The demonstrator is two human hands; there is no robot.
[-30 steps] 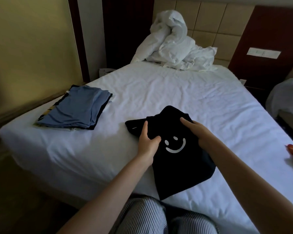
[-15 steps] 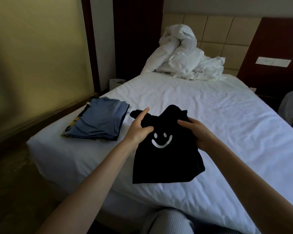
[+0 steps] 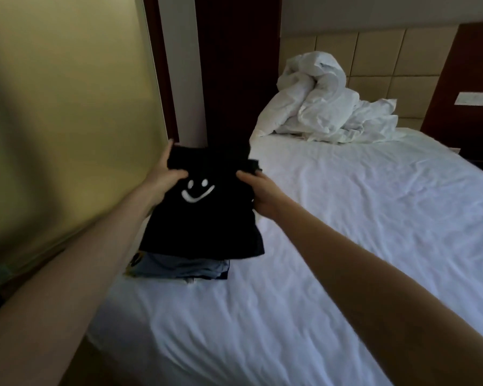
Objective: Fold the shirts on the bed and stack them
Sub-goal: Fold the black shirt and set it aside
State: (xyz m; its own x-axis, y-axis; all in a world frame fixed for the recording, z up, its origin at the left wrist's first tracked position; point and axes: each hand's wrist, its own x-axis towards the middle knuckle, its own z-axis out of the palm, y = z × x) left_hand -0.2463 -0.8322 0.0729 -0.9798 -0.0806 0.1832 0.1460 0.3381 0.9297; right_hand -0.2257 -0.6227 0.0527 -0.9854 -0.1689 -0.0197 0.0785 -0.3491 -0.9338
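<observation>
Black shirt [image 3: 204, 218], white smiley print; pale blue folded stack [image 3: 184, 267] (yellow-black edge at left); white bed sheet [image 3: 346, 246].

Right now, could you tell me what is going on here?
A person grips a folded black shirt with a white smiley, left hand and right hand on its sides, over the stack of folded shirts near the edge of the bed. Its lower edge covers the stack; whether it rests there is unclear. A duvet lies by the headboard.
</observation>
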